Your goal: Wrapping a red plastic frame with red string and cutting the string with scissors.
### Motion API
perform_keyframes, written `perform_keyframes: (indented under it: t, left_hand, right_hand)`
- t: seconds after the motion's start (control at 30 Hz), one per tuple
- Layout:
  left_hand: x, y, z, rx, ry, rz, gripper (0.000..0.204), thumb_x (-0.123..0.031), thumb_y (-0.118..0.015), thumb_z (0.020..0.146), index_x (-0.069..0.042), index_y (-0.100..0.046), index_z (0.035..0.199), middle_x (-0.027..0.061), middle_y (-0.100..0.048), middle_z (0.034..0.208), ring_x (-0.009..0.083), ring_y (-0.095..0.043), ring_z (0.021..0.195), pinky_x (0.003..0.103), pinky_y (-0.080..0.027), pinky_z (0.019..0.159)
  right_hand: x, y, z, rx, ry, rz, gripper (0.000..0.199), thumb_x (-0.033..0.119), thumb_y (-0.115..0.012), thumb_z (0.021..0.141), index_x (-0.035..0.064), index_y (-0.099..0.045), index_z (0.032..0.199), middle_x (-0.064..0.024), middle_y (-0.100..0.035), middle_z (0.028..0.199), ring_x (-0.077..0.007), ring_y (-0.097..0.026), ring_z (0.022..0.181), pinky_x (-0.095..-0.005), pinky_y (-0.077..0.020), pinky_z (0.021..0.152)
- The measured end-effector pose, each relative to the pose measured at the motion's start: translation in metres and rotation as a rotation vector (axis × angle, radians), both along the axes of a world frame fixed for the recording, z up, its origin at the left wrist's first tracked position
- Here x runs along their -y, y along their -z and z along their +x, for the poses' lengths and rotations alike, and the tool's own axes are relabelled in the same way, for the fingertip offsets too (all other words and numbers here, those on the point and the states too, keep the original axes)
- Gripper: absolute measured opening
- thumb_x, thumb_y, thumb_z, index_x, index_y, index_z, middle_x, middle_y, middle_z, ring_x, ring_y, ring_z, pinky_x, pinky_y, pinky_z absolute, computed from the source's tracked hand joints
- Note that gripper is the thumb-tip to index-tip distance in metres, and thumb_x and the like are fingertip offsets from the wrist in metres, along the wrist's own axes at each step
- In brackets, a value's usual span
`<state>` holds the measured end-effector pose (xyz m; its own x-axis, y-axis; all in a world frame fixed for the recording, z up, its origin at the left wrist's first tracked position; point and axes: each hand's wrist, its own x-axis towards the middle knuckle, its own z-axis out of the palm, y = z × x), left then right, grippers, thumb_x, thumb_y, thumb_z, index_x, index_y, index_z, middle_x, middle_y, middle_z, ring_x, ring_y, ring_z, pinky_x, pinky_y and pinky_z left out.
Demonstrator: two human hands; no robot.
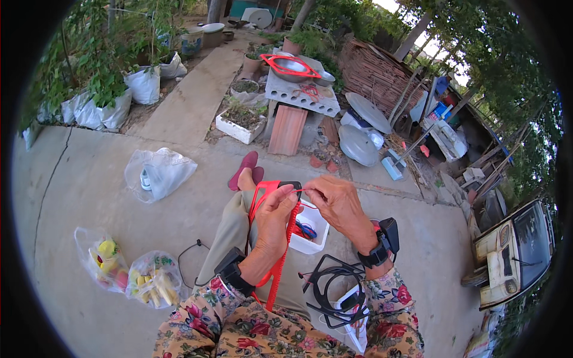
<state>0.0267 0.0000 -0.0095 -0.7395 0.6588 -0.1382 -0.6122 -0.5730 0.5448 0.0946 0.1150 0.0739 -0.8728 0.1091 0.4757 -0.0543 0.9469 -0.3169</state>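
Note:
My left hand (pixel 276 219) is closed, its thumb and forefinger pinching a thin red cord (pixel 305 190). My right hand (pixel 339 201) pinches the same cord a little to the right, so a short length spans both hands. A red plastic frame (pixel 276 280) with a ridged edge stands over my lap against my left hand; part of it is covered by that hand. Behind the left fingertips is a dark piece (pixel 291 186), its kind unclear. Below my right hand, a white plastic box (pixel 319 234) holds blue-and-dark coils or handles and some red bits.
A black wire-like frame (pixel 337 289) lies near my right forearm, above a white tray. Bags of yellow and red items (pixel 152 280) and a clear bag with a bottle (pixel 160 173) rest on the concrete at left. Ahead, a slab table (pixel 298 98) bears another red frame; a vehicle (pixel 513 253) stands right.

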Motion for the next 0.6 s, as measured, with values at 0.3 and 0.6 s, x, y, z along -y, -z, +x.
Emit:
perform_keyframes:
  t: [0.3,0.6]
  left_hand:
    - [-0.0067,-0.0018,-0.0053,-0.100,-0.055,-0.077,0.017,-0.006,-0.061,0.089,0.005,-0.064,0.102,0.0076,-0.065,0.084,0.0137,-0.064,0.069,0.023,-0.053,0.062]
    - [-0.0108,0.0049,0.0032,-0.374,-0.160,-0.107,0.016,-0.006,-0.062,0.089,0.005,-0.064,0.100,0.0051,-0.065,0.083,0.0086,-0.061,0.069,0.021,-0.050,0.064]
  right_hand:
    - [0.0008,0.0058,-0.0011,0.056,0.079,-0.025,0.008,0.009,-0.060,0.082,0.0015,-0.061,0.085,-0.0130,-0.059,0.074,-0.0310,-0.058,0.065,-0.0377,-0.0448,0.058]
    - [0.0080,0.0022,0.0016,0.062,0.064,0.099,0.010,0.013,-0.060,0.082,0.0037,-0.056,0.084,-0.0136,-0.058,0.074,-0.0337,-0.058,0.067,-0.0422,-0.0452,0.058]
